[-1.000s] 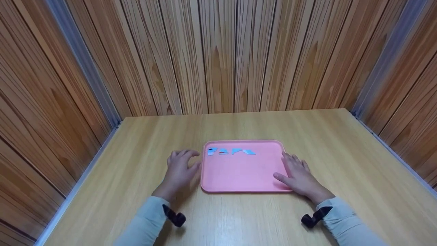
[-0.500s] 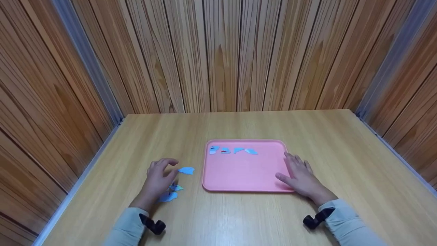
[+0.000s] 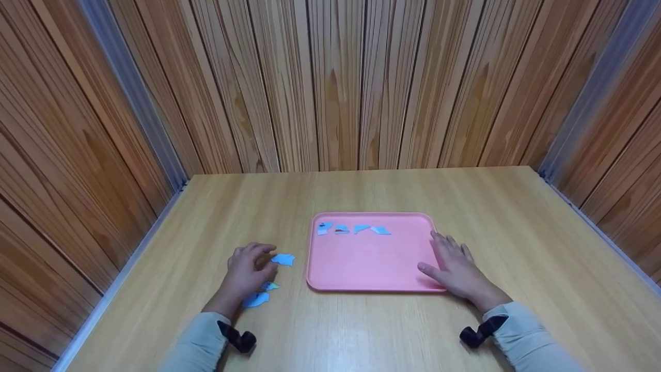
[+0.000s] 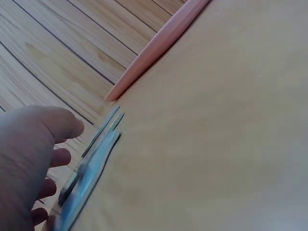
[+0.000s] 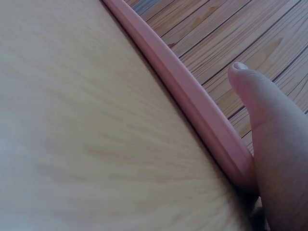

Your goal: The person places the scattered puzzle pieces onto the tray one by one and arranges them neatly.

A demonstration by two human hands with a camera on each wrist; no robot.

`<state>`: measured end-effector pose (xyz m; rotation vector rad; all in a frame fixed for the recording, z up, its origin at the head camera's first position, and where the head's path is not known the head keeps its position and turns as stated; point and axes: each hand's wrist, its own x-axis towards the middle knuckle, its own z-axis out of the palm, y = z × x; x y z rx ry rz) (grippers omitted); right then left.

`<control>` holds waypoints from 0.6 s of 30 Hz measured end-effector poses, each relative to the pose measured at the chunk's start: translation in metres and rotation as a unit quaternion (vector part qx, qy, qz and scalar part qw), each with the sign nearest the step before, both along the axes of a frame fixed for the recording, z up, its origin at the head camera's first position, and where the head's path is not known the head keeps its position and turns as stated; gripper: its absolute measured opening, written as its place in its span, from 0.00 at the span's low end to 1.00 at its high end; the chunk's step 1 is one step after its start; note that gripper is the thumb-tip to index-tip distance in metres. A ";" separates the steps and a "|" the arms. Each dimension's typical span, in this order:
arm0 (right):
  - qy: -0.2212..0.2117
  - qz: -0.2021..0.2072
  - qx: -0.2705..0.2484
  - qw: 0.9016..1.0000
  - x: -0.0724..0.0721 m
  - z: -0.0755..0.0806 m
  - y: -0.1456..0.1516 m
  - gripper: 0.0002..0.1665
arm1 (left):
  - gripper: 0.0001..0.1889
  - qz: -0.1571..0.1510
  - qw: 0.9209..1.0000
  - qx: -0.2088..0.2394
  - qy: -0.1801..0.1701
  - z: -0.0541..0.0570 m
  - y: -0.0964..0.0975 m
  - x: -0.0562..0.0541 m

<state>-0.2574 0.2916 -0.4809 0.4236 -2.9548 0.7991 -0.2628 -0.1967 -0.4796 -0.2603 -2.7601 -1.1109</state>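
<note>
My left hand [image 3: 248, 271] hovers beside a few flat blue pieces with jagged edges on the table. Its fingers are loosely bent, and thumb and index finger come close to the farthest blue piece [image 3: 283, 259]. A multicoloured piece [image 3: 270, 285] and another blue piece [image 3: 256, 299] lie partly under the hand. In the left wrist view the thumb [image 4: 62, 122] stands above the pieces [image 4: 94, 175], with nothing visibly held. My right hand [image 3: 457, 266] rests with extended fingers on the right rim of a pink tray [image 3: 372, 268]; its thumb reaches over the tray.
Several similar pieces, among them a light blue one [image 3: 381, 230], lie in a row along the tray's far left side. Wood-grain walls [image 3: 335, 103] close in the table [image 3: 361, 330] at the back and both sides.
The left hand has drawn away from the tray's left edge to the left, bringing the blue pieces into sight, then shifted slightly right. The right hand stays on the tray's rim.
</note>
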 end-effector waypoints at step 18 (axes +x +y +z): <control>0.018 0.005 -0.006 1.000 -0.002 -0.001 0.000 0.56 | 0.09 -0.002 0.995 -0.103 -0.005 0.006 0.008 -0.021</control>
